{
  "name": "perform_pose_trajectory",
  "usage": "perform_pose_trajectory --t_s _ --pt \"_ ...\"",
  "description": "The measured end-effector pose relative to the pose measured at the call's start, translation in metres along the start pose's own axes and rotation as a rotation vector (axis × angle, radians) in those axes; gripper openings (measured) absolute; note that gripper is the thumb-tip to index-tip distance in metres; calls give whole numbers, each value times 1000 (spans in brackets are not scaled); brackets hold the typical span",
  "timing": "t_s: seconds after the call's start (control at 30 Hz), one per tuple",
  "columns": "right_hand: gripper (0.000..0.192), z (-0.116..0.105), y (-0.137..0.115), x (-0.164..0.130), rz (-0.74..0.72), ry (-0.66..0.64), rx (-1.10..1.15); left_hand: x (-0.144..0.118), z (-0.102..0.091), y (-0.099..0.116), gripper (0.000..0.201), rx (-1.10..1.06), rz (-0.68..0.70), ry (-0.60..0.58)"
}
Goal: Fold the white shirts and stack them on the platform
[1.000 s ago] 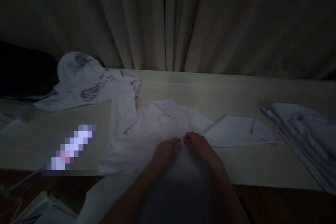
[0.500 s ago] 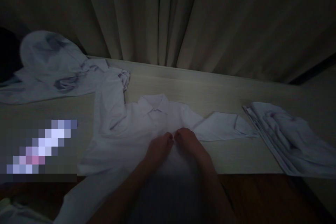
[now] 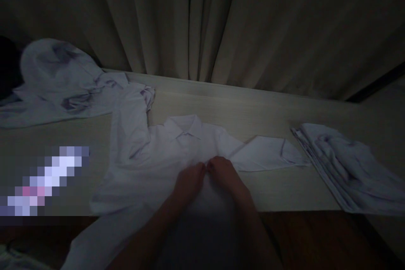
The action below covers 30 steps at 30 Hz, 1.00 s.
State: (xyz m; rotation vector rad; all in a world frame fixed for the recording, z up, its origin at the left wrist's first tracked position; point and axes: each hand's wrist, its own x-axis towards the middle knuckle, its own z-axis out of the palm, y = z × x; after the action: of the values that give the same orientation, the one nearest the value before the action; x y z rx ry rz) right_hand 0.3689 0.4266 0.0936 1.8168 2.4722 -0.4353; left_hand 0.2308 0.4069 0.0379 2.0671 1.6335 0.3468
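Note:
A white collared shirt lies front side up, its collar pointing away from me and one sleeve stretched out to the right. Its lower part hangs over the near edge. My left hand is closed on the shirt's front, below the collar. Beside it, my right hand is closed too, fingertips almost meeting the left ones along the front opening. Both hands pinch the shirt fabric there; whether a button is between the fingers is hidden in the dim light.
The shirt lies on a pale wooden surface. Folded white garments are stacked at right, and a crumpled white heap lies at far left. Beige curtains hang behind. A blurred-out patch covers something at left.
The view has shifted slightly. My hands stay pinched at nearly the same place on the shirt front, the fingers a little closer together.

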Motion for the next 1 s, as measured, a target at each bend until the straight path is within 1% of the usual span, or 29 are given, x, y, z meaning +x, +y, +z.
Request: perform_pose_trajectory --t_s 0.1,0.23,0.43,0.57,0.67,0.77,0.87,1.0 --pt "27 0 -1 -1 12 8 -18 -2 -3 2 49 -14 -12 3" --pt "28 -3 -4 -1 39 13 6 -3 -10 4 45 -45 -19 13" --pt "30 -10 -8 2 45 30 17 -2 -12 5 44 30 -23 -26" --pt "30 -11 -7 1 69 58 22 -2 -11 4 40 38 12 20" --pt "30 -7 -5 1 74 38 7 -2 -12 4 39 57 15 45" --pt "30 -3 -4 2 54 15 -12 -2 -17 5 39 79 -52 46" --pt "28 -1 -4 3 59 20 -7 -2 -26 2 38 78 -125 48" --pt "22 -3 -2 3 47 73 52 -4 -42 -11 37 93 -240 60"
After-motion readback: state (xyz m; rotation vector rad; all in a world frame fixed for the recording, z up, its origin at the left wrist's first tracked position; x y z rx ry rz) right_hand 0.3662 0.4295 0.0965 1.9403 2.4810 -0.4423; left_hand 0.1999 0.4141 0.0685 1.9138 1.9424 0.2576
